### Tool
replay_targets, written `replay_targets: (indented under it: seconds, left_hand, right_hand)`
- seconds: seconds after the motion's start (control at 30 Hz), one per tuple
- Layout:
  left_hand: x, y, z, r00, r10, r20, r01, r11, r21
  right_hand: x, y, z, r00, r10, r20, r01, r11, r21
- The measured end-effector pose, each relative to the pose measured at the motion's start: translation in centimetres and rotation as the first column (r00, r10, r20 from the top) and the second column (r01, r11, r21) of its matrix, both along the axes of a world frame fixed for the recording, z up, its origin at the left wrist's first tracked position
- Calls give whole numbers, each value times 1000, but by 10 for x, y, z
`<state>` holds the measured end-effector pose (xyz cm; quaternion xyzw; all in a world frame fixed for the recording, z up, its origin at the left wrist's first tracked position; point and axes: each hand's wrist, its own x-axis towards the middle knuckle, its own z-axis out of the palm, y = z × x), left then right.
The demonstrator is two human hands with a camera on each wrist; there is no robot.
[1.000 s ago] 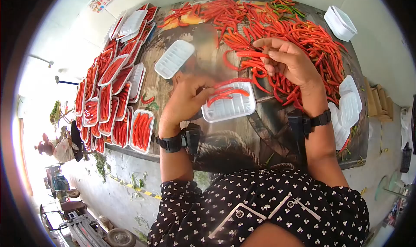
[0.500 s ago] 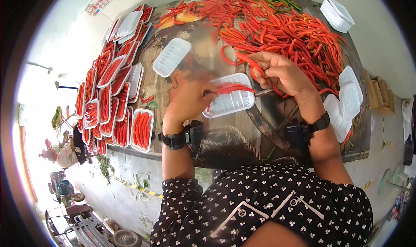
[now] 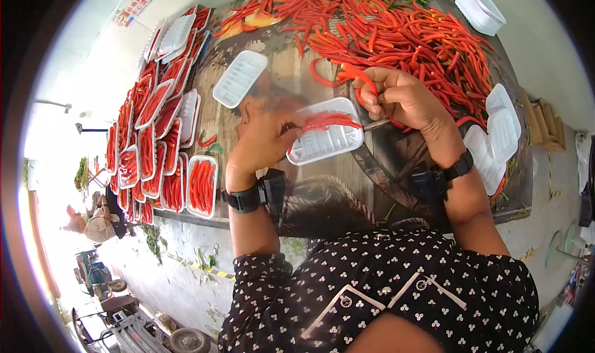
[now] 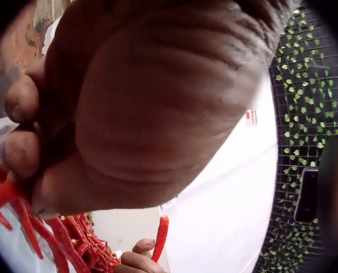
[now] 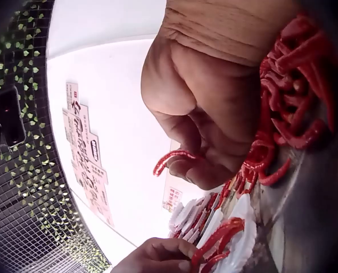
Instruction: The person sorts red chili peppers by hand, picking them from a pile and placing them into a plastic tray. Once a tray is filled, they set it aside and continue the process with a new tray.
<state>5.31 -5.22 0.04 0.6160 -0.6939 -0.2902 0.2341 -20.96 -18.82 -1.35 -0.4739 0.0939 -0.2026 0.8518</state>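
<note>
My left hand (image 3: 263, 139) pinches a few long red chili peppers (image 3: 334, 121) by one end, between thumb and fingers. They lie across a white ribbed foam tray (image 3: 328, 143) in the middle of the table. To the right, my right hand (image 3: 406, 99) holds another red chili pepper (image 3: 365, 79) near the front of the big chili pile (image 3: 409, 40). In the right wrist view a curved red tip (image 5: 172, 159) sticks out past the curled fingers. The left wrist view shows red peppers (image 4: 61, 244) hanging below the thumb, with the palm covering much of the picture.
Filled trays of chilies (image 3: 201, 185) are stacked along the left side. An unfilled white tray (image 3: 240, 78) lies behind my left hand. Stacked white trays stand at the back right (image 3: 480, 11), and more lie at the right edge (image 3: 503, 133). One loose chili (image 3: 206, 141) lies beside the stacks.
My right hand has come from over the pile toward the tray, and its chili has turned from level to slanting. The peppers in my left hand, spread apart before, now lie close together.
</note>
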Motion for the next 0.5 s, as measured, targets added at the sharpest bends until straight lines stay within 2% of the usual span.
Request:
replay_targets:
  seconds: [0.2,0.27,0.5]
  left_hand:
    - [0,0,2,1000,-20,-9,20,1000,19]
    - [0,0,3,996,-39,78,38,999,16]
    - [-1,-1,-2,994,9,113,-4,999,-43]
  right_hand:
    - [0,-1,-5,998,-22,-58,22,1000,9]
    - [0,1,-5,996,-38,-82,38,999,-9]
    - [3,15,8,982,-114,-151,106,993,-60]
